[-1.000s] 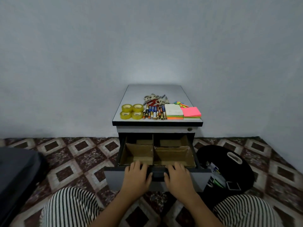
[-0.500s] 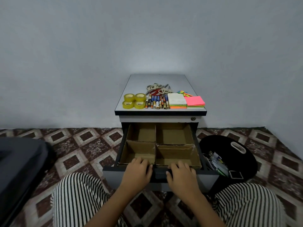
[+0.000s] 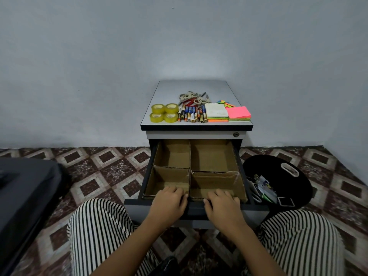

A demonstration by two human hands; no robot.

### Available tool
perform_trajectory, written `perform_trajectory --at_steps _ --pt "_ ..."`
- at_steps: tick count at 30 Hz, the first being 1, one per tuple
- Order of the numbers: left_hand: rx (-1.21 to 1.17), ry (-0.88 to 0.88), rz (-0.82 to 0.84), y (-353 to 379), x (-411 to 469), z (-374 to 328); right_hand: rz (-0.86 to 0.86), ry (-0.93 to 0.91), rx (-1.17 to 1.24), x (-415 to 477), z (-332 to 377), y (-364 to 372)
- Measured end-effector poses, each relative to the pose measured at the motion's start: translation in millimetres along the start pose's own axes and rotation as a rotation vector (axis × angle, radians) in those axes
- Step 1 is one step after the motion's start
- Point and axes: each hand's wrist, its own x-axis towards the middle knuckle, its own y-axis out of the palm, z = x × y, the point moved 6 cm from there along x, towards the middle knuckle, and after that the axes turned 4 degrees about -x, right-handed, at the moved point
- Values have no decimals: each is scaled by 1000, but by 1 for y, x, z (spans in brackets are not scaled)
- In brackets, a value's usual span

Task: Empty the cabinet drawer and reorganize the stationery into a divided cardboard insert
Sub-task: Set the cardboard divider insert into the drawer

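Gripping the drawer (image 3: 196,210), left hand (image 3: 168,203) and right hand (image 3: 224,206); stationery (image 3: 192,114) labels unreadable.

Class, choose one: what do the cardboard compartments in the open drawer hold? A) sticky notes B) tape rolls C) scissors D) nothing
D: all four compartments of the cardboard insert in the drawer show bare cardboard; the tape rolls, scissors and sticky notes lie on the cabinet top.
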Motion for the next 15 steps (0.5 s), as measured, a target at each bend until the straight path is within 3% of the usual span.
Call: perform_trajectory --at_steps 15 --pt "-90 21 -13 -2 -8 -4 -29 -103 16 -3 2 -3"
